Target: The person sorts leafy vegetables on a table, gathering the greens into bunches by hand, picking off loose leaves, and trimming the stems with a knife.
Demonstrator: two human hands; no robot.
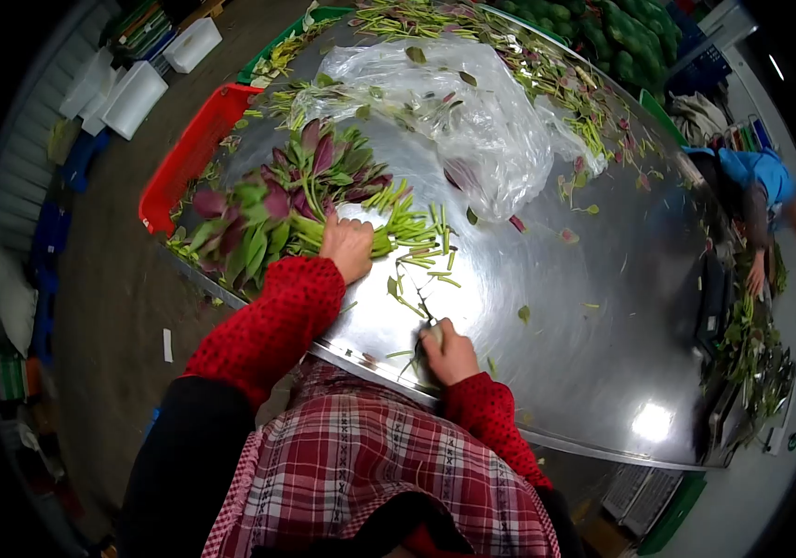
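Observation:
My left hand [350, 247] presses closed over a bunch of leafy greens [258, 219] with green and purple leaves, lying on the metal table [547, 279]. The pale cut ends of the bunch [405, 226] point right, past my fingers. Short stem pieces [443, 249] are scattered just beside them. Lower down, near the table's front edge, my right hand [451, 353] is wrapped round the handle of a knife [424, 305]. Its thin, dark blade points up towards the loose stem pieces and is apart from the bunch. Part of the handle is hidden by my fingers.
A clear plastic bag [491, 112] lies beyond the bunch, with more stems [407, 20] along the far edge. At the left edge is a red crate [198, 153]. A person in blue [751, 172] reaches towards greens [756, 344] near a dark scale-like device [712, 302] at right.

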